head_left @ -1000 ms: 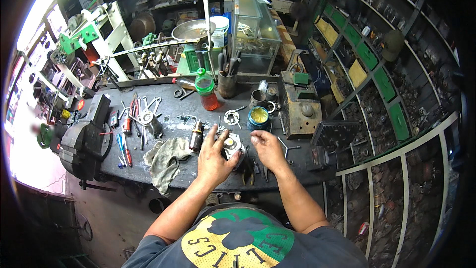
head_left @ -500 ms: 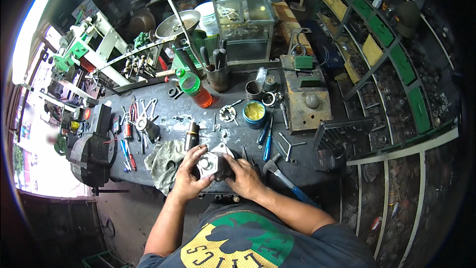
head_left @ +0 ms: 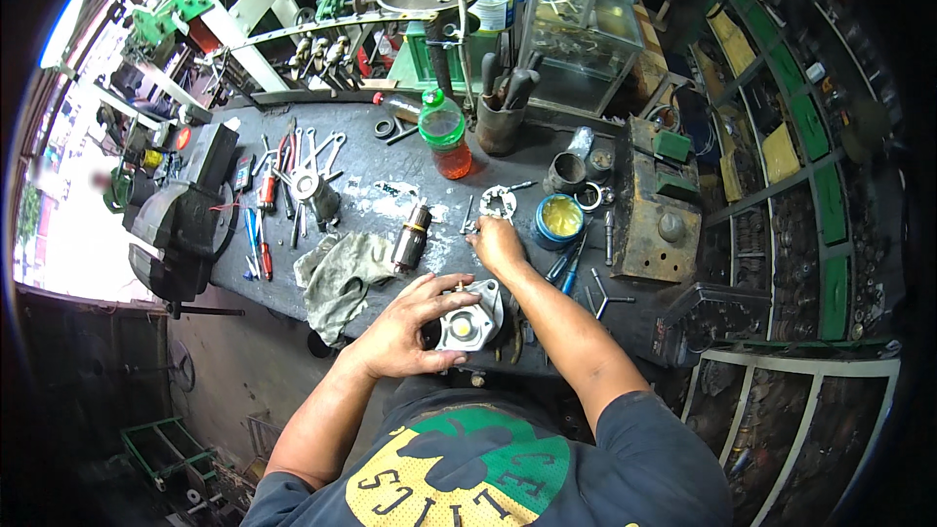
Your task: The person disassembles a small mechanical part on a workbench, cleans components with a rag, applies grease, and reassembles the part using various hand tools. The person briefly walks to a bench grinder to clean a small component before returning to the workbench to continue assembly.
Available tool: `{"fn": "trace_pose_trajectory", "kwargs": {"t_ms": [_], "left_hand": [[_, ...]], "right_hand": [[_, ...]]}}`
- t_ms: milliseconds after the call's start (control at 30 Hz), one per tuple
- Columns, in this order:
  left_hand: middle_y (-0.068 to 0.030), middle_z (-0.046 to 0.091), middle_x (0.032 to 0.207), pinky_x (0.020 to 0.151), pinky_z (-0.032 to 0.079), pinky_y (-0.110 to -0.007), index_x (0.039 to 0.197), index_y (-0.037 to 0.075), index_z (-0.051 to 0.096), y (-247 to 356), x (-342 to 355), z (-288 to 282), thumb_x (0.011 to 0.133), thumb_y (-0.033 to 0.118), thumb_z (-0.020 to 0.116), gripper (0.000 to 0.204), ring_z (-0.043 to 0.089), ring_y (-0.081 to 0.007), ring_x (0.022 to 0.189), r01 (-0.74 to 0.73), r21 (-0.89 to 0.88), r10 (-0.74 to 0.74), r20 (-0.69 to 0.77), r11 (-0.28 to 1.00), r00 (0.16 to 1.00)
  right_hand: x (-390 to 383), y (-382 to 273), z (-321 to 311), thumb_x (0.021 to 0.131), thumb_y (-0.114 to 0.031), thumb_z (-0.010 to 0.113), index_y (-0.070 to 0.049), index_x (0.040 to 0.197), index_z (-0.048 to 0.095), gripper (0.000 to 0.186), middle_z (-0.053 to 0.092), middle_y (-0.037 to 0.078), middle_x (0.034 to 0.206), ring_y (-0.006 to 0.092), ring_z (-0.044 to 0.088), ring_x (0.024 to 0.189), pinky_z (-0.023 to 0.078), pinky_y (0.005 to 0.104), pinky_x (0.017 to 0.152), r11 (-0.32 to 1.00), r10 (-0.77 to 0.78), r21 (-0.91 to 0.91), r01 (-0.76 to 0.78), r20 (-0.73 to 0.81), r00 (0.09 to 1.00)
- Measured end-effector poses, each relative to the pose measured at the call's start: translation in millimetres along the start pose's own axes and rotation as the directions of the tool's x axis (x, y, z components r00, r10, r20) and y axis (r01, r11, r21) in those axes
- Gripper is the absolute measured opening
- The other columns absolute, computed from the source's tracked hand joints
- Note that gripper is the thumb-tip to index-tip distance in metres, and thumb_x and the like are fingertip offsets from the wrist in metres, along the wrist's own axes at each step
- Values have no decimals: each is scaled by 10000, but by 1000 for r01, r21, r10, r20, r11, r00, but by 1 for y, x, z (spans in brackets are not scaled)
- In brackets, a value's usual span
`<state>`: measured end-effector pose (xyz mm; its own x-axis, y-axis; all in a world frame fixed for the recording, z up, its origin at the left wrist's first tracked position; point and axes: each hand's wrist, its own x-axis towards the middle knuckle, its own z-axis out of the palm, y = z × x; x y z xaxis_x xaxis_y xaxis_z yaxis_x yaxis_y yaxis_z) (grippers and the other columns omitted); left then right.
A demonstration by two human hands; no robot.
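My left hand grips a cast metal housing near the workbench's front edge, fingers over its top and thumb along the near side. Farther forward, my right hand is closed at some small bolts; whether it holds one is hidden. Beside it lie a slotted metal plate and an open blue tub of yellow grease. A cylindrical armature lies left of my right hand, next to a crumpled grey-green rag.
A black vise sits at the bench's left end among wrenches and screwdrivers. Behind stand a bottle of red liquid and a can of tools. A rusty steel block is at right, beside shelving.
My right hand has left the housing and moved forward to the small parts. My left hand still grips the housing. The camera view has shifted.
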<state>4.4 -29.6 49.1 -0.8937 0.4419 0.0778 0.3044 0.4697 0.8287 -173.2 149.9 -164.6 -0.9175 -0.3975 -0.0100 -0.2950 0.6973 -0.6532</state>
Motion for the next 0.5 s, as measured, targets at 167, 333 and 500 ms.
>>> {"fn": "trace_pose_trajectory", "kwargs": {"t_ms": [167,333,500], "left_hand": [[-175,556,1638,1295,368,-597,1594,170,596,-4,2,4,830,411,917,863,569,-408,1473,-45,28,47,-44,999,998],[-175,577,1597,1254,424,-563,1586,172,603,-4,0,0,823,388,900,846,588,-418,1445,-52,24,52,-25,998,998],[-171,604,1569,1222,457,-544,1570,176,619,-11,-3,5,796,371,904,848,596,-420,1433,-36,-15,35,-43,999,998]], "right_hand": [[11,15,15,941,-205,845,4,1042,799,236,789,264,1023,453,777,1001,609,544,917,987,9,-161,-4,32,999],[-30,-22,-72,999,-65,722,7,1151,810,190,787,222,1002,424,781,936,631,474,835,957,84,280,-74,-23,996],[-134,-125,-203,986,-24,778,15,1144,789,163,779,169,1043,331,784,917,623,411,808,931,-353,74,358,-68,933]]}}
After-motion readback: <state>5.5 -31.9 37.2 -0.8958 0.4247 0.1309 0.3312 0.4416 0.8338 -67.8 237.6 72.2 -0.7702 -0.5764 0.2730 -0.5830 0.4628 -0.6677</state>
